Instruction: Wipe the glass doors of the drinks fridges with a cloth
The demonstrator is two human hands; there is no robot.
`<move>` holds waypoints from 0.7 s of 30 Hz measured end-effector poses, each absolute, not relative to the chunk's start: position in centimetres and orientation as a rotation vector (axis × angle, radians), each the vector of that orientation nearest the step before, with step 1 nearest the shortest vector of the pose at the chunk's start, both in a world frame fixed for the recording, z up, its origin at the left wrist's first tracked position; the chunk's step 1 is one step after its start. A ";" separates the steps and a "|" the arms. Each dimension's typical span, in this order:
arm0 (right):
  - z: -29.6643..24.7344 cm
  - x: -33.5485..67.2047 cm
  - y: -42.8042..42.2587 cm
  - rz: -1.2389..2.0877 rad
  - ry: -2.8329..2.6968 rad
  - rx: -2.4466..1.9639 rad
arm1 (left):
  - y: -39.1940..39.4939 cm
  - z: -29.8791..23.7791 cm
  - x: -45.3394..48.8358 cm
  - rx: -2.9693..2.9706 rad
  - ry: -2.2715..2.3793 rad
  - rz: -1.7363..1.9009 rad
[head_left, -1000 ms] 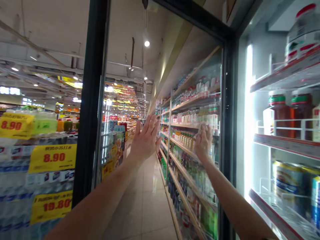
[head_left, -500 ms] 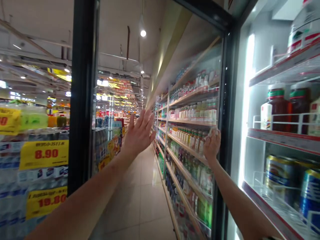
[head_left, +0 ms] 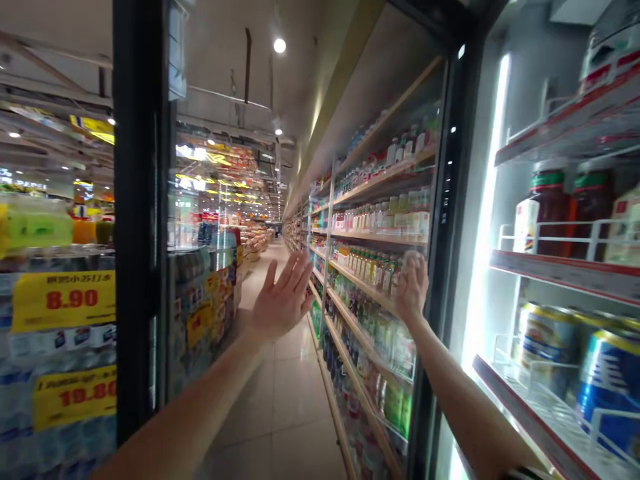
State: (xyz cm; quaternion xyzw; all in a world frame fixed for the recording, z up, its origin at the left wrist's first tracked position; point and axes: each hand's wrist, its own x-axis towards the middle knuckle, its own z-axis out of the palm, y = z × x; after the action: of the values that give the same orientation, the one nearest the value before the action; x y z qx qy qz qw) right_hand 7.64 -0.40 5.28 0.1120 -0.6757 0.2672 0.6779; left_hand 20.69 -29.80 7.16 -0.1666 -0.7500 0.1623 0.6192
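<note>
A glass fridge door (head_left: 360,87) in a black frame (head_left: 136,267) stands swung out in front of me. My left hand (head_left: 283,303) lies flat on the glass near its middle, fingers stretched out and apart. My right hand (head_left: 411,290) presses on the glass close to the door's hinge edge (head_left: 440,253). Its fingers are bent over something pale that I cannot make out. Both forearms reach up from the bottom of the view.
To the right, the lit fridge holds dark bottles (head_left: 550,207) on a white wire shelf and blue cans (head_left: 605,373) on the shelf below. Through the glass runs a tiled aisle (head_left: 290,400) with drink shelves (head_left: 370,280). Stacked water packs with yellow price tags (head_left: 63,300) stand at left.
The door's left frame has shifted further left in view. My left hand has dropped a little, still flat. My right hand slid right towards the hinge edge and stays there.
</note>
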 end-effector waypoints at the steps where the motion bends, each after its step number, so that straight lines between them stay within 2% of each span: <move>1: 5.1 7.2 0.4 0.653 -1.492 0.186 | -29.8 7.2 20.7 -0.383 -1.721 0.377; 5: 3.9 7.8 -2.0 0.723 -1.454 0.119 | -29.9 7.5 20.6 -0.377 -1.718 0.382; 9: 2.0 11.4 -9.9 0.496 -1.473 0.461 | -30.0 7.5 20.6 -0.382 -1.717 0.389; 12: 1.0 12.9 -12.5 0.339 -1.490 0.677 | -30.1 7.5 20.5 -0.385 -1.728 0.387; 15: 1.0 11.8 -9.6 0.373 -1.495 0.610 | -30.2 7.5 20.6 -0.373 -1.739 0.398; 19: 1.9 9.1 -3.9 0.645 -1.492 0.253 | -30.1 7.5 20.7 -0.354 -1.726 0.442; 21: 2.0 9.0 -3.7 0.710 -1.453 0.167 | -30.0 7.5 20.7 -0.354 -1.717 0.445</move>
State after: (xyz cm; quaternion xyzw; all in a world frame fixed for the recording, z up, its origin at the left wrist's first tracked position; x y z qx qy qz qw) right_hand 9.03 -3.66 2.02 0.0744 -0.6492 0.3172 0.6873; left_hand 20.72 -29.97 7.46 -0.1538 -0.7461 0.1934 0.6183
